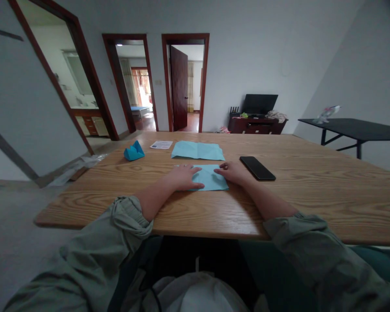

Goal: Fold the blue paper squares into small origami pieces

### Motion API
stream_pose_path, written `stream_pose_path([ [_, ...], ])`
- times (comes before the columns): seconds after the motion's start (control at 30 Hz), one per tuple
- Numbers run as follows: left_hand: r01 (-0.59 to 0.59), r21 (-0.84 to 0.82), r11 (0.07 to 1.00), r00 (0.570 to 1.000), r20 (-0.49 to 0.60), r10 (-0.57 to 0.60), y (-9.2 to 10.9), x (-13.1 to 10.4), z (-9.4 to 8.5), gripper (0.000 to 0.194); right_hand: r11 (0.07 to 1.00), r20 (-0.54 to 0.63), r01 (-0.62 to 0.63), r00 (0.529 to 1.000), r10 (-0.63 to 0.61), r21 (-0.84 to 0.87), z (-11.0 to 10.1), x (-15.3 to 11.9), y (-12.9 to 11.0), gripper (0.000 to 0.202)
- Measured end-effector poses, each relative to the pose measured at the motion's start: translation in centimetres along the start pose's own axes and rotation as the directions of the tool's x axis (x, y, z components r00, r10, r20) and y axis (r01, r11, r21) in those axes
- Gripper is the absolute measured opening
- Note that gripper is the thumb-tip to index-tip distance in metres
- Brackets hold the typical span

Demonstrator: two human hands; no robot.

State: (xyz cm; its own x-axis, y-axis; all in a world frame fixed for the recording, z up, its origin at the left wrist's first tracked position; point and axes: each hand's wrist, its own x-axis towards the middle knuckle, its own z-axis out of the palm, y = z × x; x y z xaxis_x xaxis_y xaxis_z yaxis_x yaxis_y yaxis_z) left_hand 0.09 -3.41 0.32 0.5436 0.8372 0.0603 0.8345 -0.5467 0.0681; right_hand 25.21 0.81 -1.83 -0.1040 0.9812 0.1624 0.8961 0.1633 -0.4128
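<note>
A light-blue sheet of paper (211,181) lies on the wooden table in front of me, with faint creases across it. My left hand (186,177) rests on its left part, fingers spread and thumb stretched to the right. At the sheet's upper right edge, my right hand (233,171) has its thumb and bent index finger closed on the paper. Beyond both hands lies a second light-blue sheet (198,150), creased and slightly raised at its edges. A folded blue paper shape (134,151) with pointed tips stands to the left.
A black phone (257,168) lies right of my right hand. Near the far edge of the table (312,190) is a small printed card (161,144). Behind stand a TV cabinet (256,125) and, to the right, a black folding table (354,126).
</note>
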Motion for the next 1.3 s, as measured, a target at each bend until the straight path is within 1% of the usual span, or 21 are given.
stream_pose_path([
  [0.07, 0.017, -0.024, 1.0, 1.0, 0.006, -0.017, -0.1, 0.1, 0.2, 0.086, 0.975, 0.014, -0.042, 0.999, 0.04, 0.218, 0.4, 0.2, 0.0, 0.046],
  [0.17, 0.038, -0.065, 0.997, 0.998, 0.047, -0.035, -0.2, 0.2, 0.4, 0.088, 0.877, 0.03, -0.07, 0.998, 0.063, 0.475, 0.9, 0.3, -0.1, 0.043],
  [0.27, 0.048, -0.091, 0.995, 0.996, 0.075, -0.041, -0.4, 0.5, 0.6, 0.09, 0.777, 0.037, -0.096, 0.995, 0.094, 0.622, 0.7, 0.0, -0.6, 0.045],
  [0.33, 0.054, -0.098, 0.994, 0.997, 0.054, -0.049, -0.5, 0.7, 0.7, 0.094, 0.701, 0.041, -0.099, 0.994, 0.099, 0.706, 0.4, -0.4, -1.1, 0.049],
  [0.43, 0.052, -0.109, 0.993, 0.998, 0.027, -0.05, -0.6, 0.8, 0.7, 0.098, 0.603, 0.062, -0.09, 0.996, 0.067, 0.792, 0.0, -0.9, -1.9, 0.058],
  [0.5, 0.05, -0.113, 0.992, 0.998, 0.034, -0.046, -0.6, 0.9, 0.7, 0.1, 0.6, 0.094, -0.109, 0.994, 0.056, 0.792, 0.0, -1.0, -2.2, 0.058],
  [0.6, 0.036, -0.124, 0.992, 0.998, 0.048, -0.031, -0.7, 0.9, 0.8, 0.1, 0.664, 0.135, -0.135, 0.989, 0.052, 0.735, 0.3, -0.9, -2.2, 0.045],
  [0.67, 0.024, -0.139, 0.99, 0.999, 0.037, -0.019, -0.9, 1.1, 1.0, 0.1, 0.714, 0.139, -0.112, 0.99, 0.021, 0.691, 0.5, -0.8, -1.9, 0.033],
  [0.73, 0.022, -0.163, 0.986, 1.0, 0.0, -0.022, -1.2, 1.4, 1.1, 0.1, 0.748, 0.126, -0.062, 0.992, -0.029, 0.661, 0.5, -0.6, -1.6, 0.024],
  [0.8, 0.054, -0.193, 0.98, 0.996, -0.063, -0.067, -1.7, 1.9, 1.1, 0.1, 0.743, 0.111, -0.023, 0.991, -0.069, 0.669, 0.5, -0.6, -1.3, 0.021],
  [0.87, 0.115, -0.243, 0.963, 0.98, -0.134, -0.15, -2.3, 2.3, 1.0, 0.097, 0.711, 0.125, -0.023, 0.988, -0.091, 0.702, 0.4, -0.7, -1.3, 0.021],
  [0.93, 0.16, -0.309, 0.937, 0.959, -0.177, -0.222, -2.9, 2.6, 0.9, 0.089, 0.676, 0.166, -0.056, 0.981, -0.099, 0.735, 0.4, -0.9, -1.4, 0.025],
  [0.97, 0.156, -0.343, 0.926, 0.957, -0.18, -0.228, -3.1, 2.8, 0.8, 0.082, 0.663, 0.186, -0.073, 0.977, -0.102, 0.745, 0.3, -1.1, -1.5, 0.027],
  [1.03, 0.087, -0.406, 0.91, 0.974, -0.157, -0.163, -3.4, 2.9, 0.7, 0.065, 0.644, 0.218, -0.081, 0.967, -0.135, 0.761, 0.1, -1.3, -1.9, 0.031],
  [1.13, -0.035, -0.501, 0.864, 0.992, -0.123, -0.031, -3.5, 3.1, 0.7, 0.048, 0.645, 0.225, -0.029, 0.948, -0.224, 0.764, -0.2, -1.8, -2.4, 0.036],
  [1.2, -0.063, -0.56, 0.826, 0.992, -0.126, -0.01, -3.5, 3.2, 0.8, 0.043, 0.669, 0.225, 0.007, 0.939, -0.261, 0.743, -0.4, -2.0, -2.6, 0.038],
  [1.3, -0.097, -0.63, 0.771, 0.991, -0.135, 0.014, -3.5, 3.3, 0.9, 0.037, 0.717, 0.222, 0.048, 0.934, -0.278, 0.695, -0.5, -2.1, -2.5, 0.04],
])
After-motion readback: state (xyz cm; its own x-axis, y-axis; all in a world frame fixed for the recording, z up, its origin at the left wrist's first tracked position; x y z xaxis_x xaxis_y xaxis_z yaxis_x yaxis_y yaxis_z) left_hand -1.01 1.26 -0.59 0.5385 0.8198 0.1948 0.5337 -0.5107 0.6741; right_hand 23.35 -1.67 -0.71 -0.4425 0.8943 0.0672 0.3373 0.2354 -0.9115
